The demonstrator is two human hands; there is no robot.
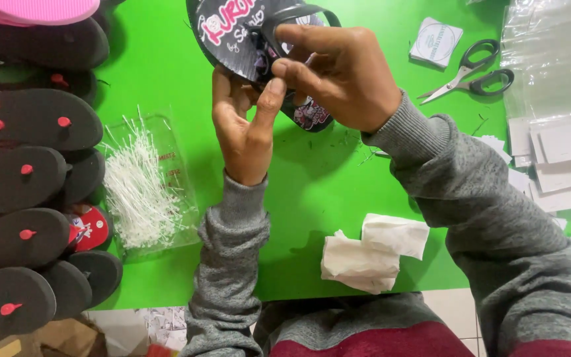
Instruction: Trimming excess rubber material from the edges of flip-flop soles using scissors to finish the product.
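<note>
Both your hands hold the black sandal [259,33] above the tabletop [312,198], right hand [338,76] fingers clamped on its strap, left hand [242,129] pinching beneath.

Bare hands, grey knit sleeves [229,264], ribbed cuffs; maroon hem [365,344]

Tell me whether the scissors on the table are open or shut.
Open: the scissors lie flat on the green table, blades slightly parted and the two black handle loops apart.
</note>
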